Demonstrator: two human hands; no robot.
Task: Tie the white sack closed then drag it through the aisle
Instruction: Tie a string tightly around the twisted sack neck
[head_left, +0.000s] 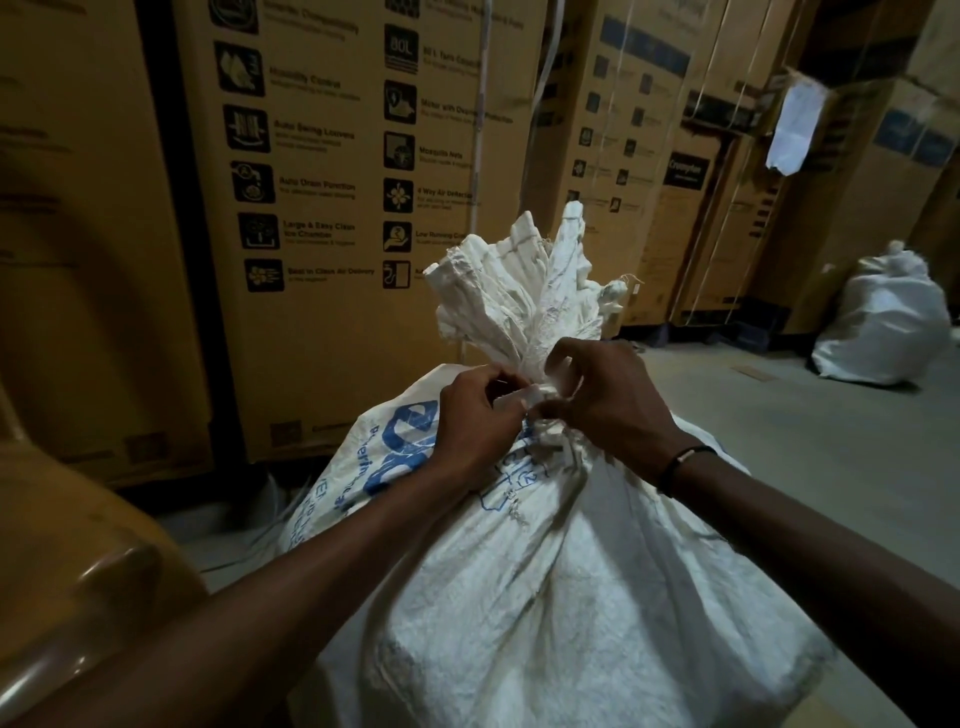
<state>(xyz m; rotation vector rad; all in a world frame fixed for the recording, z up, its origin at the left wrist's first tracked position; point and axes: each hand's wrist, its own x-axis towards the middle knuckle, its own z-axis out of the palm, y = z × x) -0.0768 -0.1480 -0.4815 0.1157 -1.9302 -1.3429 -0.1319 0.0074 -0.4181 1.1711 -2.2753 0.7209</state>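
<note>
The white sack (545, 571) is seen standing upright on the floor directly below and in front of both hands, its full body spreading downward beneath the forearms. Its gathered neck (524, 301) rises straight up past the fingers and fans out above them, so the long axis of the sack runs vertically, from the floor up through the point where the hands meet. At that point a pale tie strip (519, 397) is wrapped round the neck.

The left hand (475, 415) is curled, and the strip is pinched between its thumb and fingertips on the left side of the neck. The right hand (608, 400) is curled as well, with its fingers hooked round the neck and what looks like the other end of the strip; exactly what is held under those fingers cannot be told. A dark wristband (680, 465) is worn on the right wrist.

Both hands are set about equally close to the neck, one on each side, touching it. The knot is judged to be in the making and not yet finished, so the drag is still to be done. Beyond the right hand, well apart, a second white sack (883, 322) is seen on the floor. Cardboard cartons (322, 208) are stacked behind the neck.
</note>
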